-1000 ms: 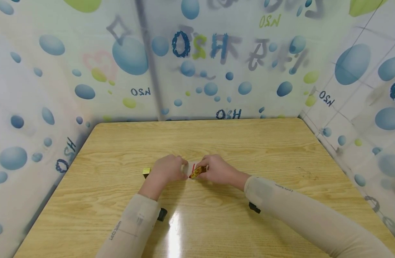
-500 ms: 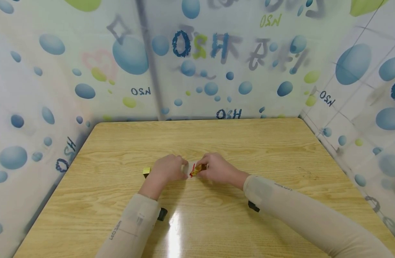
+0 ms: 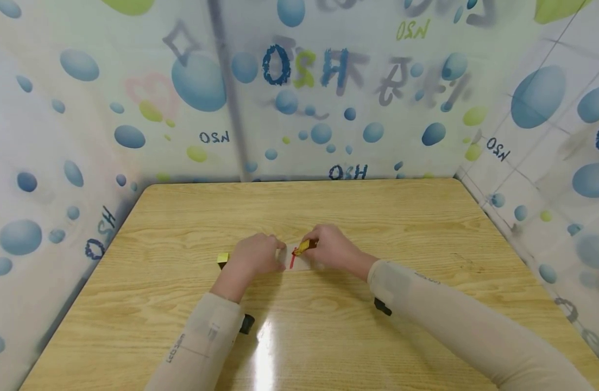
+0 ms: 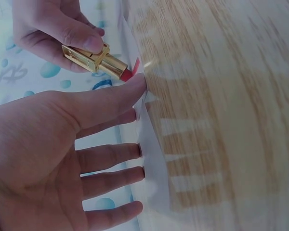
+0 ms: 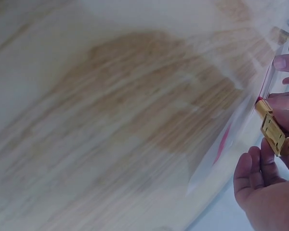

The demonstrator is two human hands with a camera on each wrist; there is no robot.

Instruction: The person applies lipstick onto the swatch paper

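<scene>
A gold lipstick (image 4: 94,60) with a red tip is pinched between the thumb and fingers of my right hand (image 3: 334,245). Its tip meets a small sheet of white paper (image 3: 301,264) lying on the table, right by a red streak (image 3: 292,262). My left hand (image 3: 257,254) rests its fingertips on the paper's left part. In the left wrist view that left hand (image 4: 53,144) has its fingers spread and fairly straight, the thumb tip close beside the lipstick's red end. The right wrist view shows the red streak (image 5: 222,144) on the paper and the lipstick (image 5: 272,130) tilted above it.
A gold lipstick cap-like block (image 3: 223,258) stands left of my left hand on the wooden table (image 3: 299,212). Black wrist devices show under both sleeves (image 3: 201,331). Patterned curtains rise behind and at both sides of the table.
My right hand has moved slightly away from me, taking the lipstick tip from the near end of the red streak to its far end. The left hand stays in place.
</scene>
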